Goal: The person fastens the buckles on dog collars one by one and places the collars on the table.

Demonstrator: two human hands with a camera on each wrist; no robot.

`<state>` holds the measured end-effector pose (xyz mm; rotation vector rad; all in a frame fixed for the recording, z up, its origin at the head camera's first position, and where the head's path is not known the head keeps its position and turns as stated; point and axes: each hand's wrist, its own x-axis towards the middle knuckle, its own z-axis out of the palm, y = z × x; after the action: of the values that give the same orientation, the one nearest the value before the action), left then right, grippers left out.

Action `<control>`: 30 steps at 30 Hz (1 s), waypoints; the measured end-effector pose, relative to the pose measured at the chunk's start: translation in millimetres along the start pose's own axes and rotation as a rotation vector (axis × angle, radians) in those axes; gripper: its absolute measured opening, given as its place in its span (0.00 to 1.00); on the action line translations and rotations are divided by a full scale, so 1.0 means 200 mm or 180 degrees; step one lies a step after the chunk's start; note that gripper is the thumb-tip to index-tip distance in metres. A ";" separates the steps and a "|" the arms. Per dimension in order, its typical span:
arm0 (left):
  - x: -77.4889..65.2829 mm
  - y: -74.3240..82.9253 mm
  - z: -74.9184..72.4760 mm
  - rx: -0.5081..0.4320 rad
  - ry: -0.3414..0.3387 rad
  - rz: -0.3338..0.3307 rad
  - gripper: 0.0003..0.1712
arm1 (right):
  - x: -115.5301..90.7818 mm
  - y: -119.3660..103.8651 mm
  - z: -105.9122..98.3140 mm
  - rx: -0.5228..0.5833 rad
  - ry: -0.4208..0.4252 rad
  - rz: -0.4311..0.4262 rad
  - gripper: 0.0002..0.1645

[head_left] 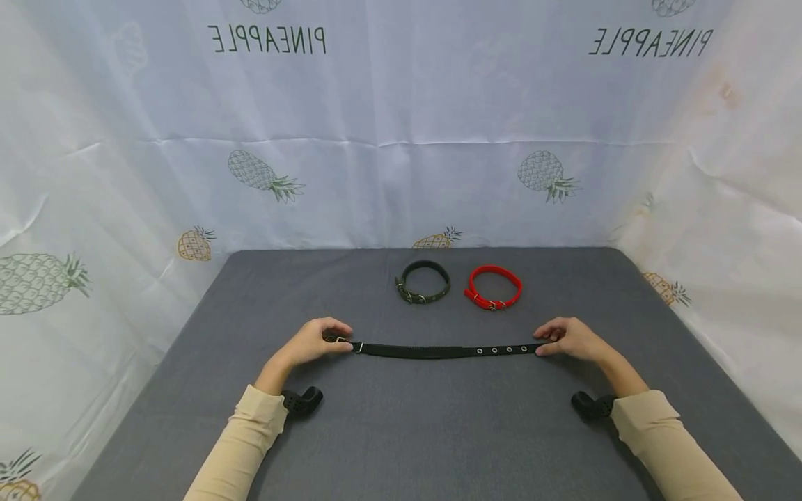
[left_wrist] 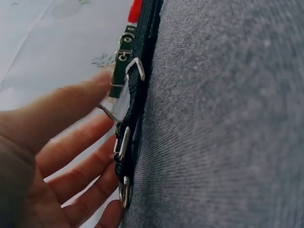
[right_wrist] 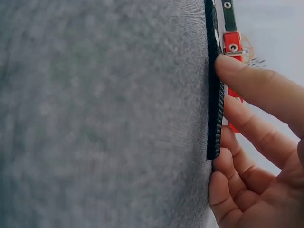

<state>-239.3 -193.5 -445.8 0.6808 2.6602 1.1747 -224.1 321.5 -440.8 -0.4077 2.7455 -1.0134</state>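
A black collar (head_left: 420,352) lies stretched straight from left to right on the grey tabletop. My left hand (head_left: 310,342) is at its buckle end, thumb on the near side and fingers on the far side. Metal rings and a buckle (left_wrist: 123,144) show beside those fingers in the left wrist view. At the opposite end, past several metal eyelets, my right hand (head_left: 576,339) holds the strap tip. Its thumb touches one edge of the strap (right_wrist: 216,109) and the fingers sit along the other side in the right wrist view.
Behind the black collar lie a dark green collar (head_left: 432,298) and a red collar (head_left: 479,299), both buckled into loops. A white curtain (head_left: 401,188) with pineapple prints hangs around the grey table (head_left: 438,431). Black wrist devices (head_left: 303,401) sit at both cuffs.
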 end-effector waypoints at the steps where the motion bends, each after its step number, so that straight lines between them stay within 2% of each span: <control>1: 0.00 0.00 0.00 0.0070 0.0014 0.0024 0.19 | 0.00 0.00 0.00 -0.0027 -0.0020 -0.0013 0.22; 7: 0.01 0.00 0.02 0.0412 0.0063 0.0163 0.13 | 0.00 -0.01 0.01 -0.0088 -0.0091 -0.0027 0.16; 14: 0.03 0.01 0.02 0.0544 -0.0015 0.0200 0.09 | 0.01 -0.02 0.00 -0.0115 -0.0093 -0.0039 0.13; 22: 0.04 0.04 -0.01 0.0664 -0.0285 0.0199 0.07 | 0.02 -0.02 -0.02 -0.0152 -0.0191 -0.0180 0.10; 30: 0.04 0.04 -0.03 0.0675 -0.0251 0.0297 0.08 | 0.02 -0.03 -0.03 -0.0106 -0.0252 -0.0223 0.10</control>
<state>-245.2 -188.7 -435.8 0.8743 2.7367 0.8729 -227.9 320.1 -433.2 -0.5410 2.6979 -0.9475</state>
